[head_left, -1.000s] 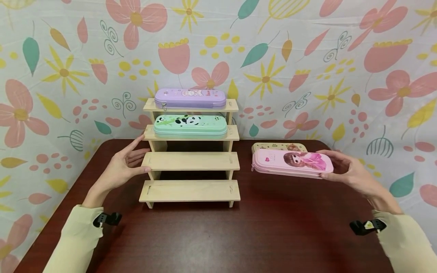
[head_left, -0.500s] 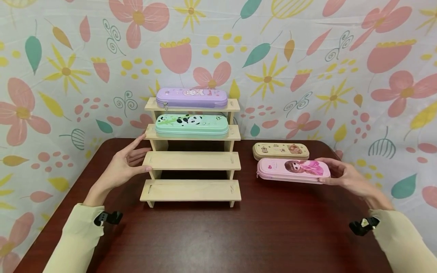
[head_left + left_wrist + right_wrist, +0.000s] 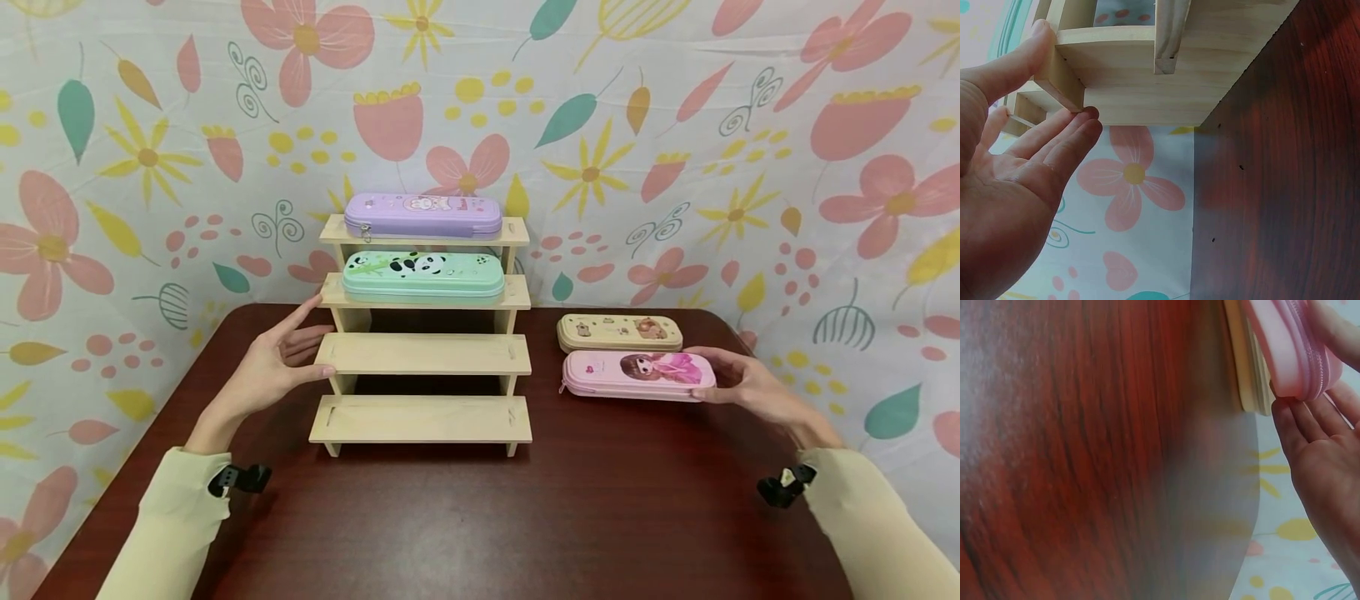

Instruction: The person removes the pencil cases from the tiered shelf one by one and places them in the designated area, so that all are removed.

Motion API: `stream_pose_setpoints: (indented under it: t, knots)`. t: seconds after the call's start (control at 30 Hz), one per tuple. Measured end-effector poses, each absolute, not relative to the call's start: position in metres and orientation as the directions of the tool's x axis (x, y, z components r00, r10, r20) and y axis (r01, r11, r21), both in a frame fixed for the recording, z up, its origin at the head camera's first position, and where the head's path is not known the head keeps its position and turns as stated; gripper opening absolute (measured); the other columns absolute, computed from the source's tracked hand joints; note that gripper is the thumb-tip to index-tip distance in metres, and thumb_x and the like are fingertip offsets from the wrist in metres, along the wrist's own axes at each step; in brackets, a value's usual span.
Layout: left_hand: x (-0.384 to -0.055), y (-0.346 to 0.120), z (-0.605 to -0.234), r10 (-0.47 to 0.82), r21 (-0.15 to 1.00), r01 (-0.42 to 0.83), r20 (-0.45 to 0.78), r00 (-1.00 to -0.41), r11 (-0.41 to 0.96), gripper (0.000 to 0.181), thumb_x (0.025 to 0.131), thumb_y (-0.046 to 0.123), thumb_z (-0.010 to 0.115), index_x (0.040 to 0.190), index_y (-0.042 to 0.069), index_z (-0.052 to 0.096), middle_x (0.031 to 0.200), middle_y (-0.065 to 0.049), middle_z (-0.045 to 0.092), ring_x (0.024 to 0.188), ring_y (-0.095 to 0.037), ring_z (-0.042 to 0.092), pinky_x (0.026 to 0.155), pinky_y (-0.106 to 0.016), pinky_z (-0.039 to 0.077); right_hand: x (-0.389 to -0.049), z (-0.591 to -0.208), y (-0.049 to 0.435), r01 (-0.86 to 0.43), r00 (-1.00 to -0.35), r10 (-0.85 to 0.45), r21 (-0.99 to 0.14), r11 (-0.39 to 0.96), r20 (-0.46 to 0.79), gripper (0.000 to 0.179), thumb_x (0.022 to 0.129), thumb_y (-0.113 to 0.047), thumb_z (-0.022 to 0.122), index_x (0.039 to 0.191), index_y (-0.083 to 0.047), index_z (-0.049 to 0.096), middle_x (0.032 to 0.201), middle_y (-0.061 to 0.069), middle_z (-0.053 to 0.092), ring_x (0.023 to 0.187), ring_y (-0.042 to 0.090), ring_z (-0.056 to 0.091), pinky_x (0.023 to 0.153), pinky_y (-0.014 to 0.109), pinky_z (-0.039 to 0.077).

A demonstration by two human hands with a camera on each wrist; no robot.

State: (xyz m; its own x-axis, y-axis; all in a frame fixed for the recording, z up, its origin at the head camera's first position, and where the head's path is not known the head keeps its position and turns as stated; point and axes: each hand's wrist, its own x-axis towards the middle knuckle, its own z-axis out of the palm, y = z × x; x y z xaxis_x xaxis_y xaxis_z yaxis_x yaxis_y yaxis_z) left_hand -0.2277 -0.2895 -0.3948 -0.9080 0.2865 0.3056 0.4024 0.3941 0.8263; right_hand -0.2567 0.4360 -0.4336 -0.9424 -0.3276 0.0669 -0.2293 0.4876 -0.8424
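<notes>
My right hand (image 3: 731, 385) holds a pink pencil case (image 3: 633, 375) by its right end, thumb in front and fingers behind. A girl with long brown hair is printed on its lid. In the right wrist view, the zip side of the pink case (image 3: 1294, 356) lies between thumb and fingers. My left hand (image 3: 273, 354) grips the left side of a four-step wooden rack (image 3: 420, 421), with the thumb on one side of a shelf end and fingertips on the other. A purple pencil case (image 3: 423, 217) lies on the top step, and a mint panda pencil case (image 3: 423, 277) on the step below.
Right behind the pink case, a cream pencil case (image 3: 618, 332) with bear prints lies on the dark red-brown table (image 3: 480, 525). The two lower rack steps are bare wood. A floral cloth (image 3: 600, 125) hangs behind the table.
The pink case has come down in front of the cream case and then slid slightly left, uncovering the cream case's lid. My left hand stays at the rack.
</notes>
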Motion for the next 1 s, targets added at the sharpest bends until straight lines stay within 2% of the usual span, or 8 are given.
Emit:
stream_pose_setpoints:
  t: [0.37, 0.57, 0.7, 1.0]
  knots:
    - [-0.228, -0.289, -0.394, 0.288, 0.825, 0.4, 0.301, -0.909, 0.4, 0.104, 0.088, 0.001, 0.086, 0.17, 0.028, 0.026, 0.147, -0.03, 0.055, 0.139, -0.044, 0.051, 0.103, -0.022, 0.049, -0.272, -0.443, 0.446, -0.286, -0.923, -0.37, -0.826, 0.486, 0.102, 0.067, 0.089, 0.006, 0.081, 0.148, 0.008, 0.051, 0.124, -0.005, 0.07, 0.103, 0.005, 0.065, 0.084, 0.016, 0.054]
    - [-0.228, -0.289, -0.394, 0.286, 0.824, 0.402, 0.304, -0.909, 0.399, 0.104, 0.088, 0.001, 0.086, 0.169, 0.029, 0.026, 0.147, -0.028, 0.056, 0.139, -0.044, 0.051, 0.103, -0.023, 0.049, -0.276, -0.444, 0.447, -0.325, -0.909, -0.398, -0.809, 0.491, 0.123, 0.068, 0.088, 0.007, 0.081, 0.149, 0.007, 0.052, 0.123, -0.004, 0.07, 0.104, 0.003, 0.066, 0.082, 0.017, 0.056]
    - [-0.228, -0.29, -0.395, 0.287, 0.824, 0.404, 0.307, -0.908, 0.398, 0.104, 0.088, 0.002, 0.086, 0.169, 0.029, 0.027, 0.147, -0.028, 0.056, 0.139, -0.044, 0.051, 0.104, -0.024, 0.049, -0.277, -0.444, 0.446, -0.318, -0.914, -0.389, -0.805, 0.501, 0.119, 0.068, 0.087, 0.006, 0.082, 0.149, 0.005, 0.053, 0.122, -0.001, 0.071, 0.103, 0.003, 0.065, 0.082, 0.016, 0.055]
    - [-0.229, -0.29, -0.395, 0.284, 0.824, 0.4, 0.304, -0.909, 0.401, 0.104, 0.088, 0.002, 0.086, 0.17, 0.028, 0.027, 0.147, -0.029, 0.055, 0.139, -0.044, 0.051, 0.103, -0.023, 0.049, -0.281, -0.452, 0.448, -0.304, -0.93, -0.344, -0.793, 0.528, 0.127, 0.065, 0.086, 0.009, 0.082, 0.143, 0.012, 0.051, 0.123, 0.005, 0.067, 0.104, 0.006, 0.063, 0.084, 0.015, 0.053]
